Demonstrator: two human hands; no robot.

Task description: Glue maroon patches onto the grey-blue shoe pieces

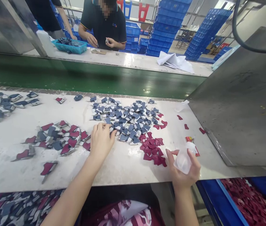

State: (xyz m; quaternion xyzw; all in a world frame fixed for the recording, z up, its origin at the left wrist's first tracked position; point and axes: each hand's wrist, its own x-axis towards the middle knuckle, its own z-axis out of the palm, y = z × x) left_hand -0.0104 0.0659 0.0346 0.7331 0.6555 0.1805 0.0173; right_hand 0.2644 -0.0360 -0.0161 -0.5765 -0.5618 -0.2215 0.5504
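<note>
My left hand (101, 138) is at the near left edge of a pile of small blue-grey and white moulded pieces (123, 121). Its fingers are curled, with thumb and fingertips closed about one piece whose shape is mostly hidden. In my right hand (184, 175) is a small translucent squeeze bottle (183, 160), tilted, between thumb and fingers. Left of that hand lies a heap of flat dark-red pieces (152, 148). To the left of my left hand, pieces with dark-red faces (73, 141) are scattered among blue-grey ones.
A red and yellow packet (194, 147) lies behind the bottle. A metal panel (241, 103) bounds the right side. Below the table are bins of blue-grey pieces (17, 208) and red pieces (248, 201). Across the green strip (123, 78), a co-worker (102, 25) handles small parts beside a turquoise basket (70, 47).
</note>
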